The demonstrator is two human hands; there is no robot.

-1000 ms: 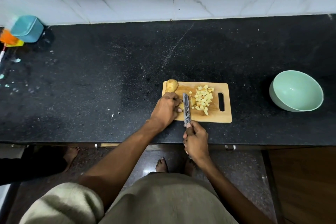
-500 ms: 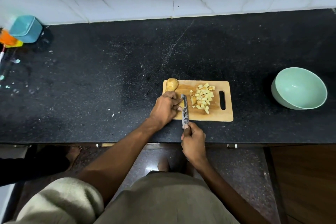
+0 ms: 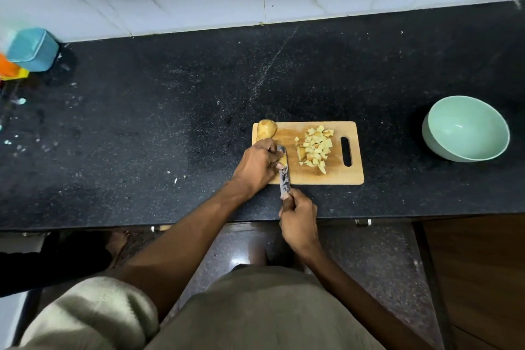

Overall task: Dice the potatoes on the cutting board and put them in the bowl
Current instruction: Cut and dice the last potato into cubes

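A wooden cutting board [image 3: 335, 176] lies on the black counter. A pile of diced potato [image 3: 316, 148] sits near its handle slot. A whole potato [image 3: 266, 129] rests at the board's far left corner. My left hand [image 3: 257, 163] holds down a potato piece [image 3: 282, 160] that it mostly hides. My right hand [image 3: 298, 219] grips the handle of a knife [image 3: 284, 176], whose blade lies against that piece beside my left fingers. A mint green bowl [image 3: 466, 129], with nothing in it, stands on the counter to the right.
A teal container [image 3: 32, 48] and orange and yellow items [image 3: 11, 69] stand at the counter's far left. Small white scraps [image 3: 176, 177] dot the counter left of the board. The counter's front edge runs just below my right hand. Someone's bare foot [image 3: 119, 240] shows on the floor.
The knife has shifted slightly left along the board, closer against my left fingers. My left hand still holds the same potato piece. The view has tilted a little.
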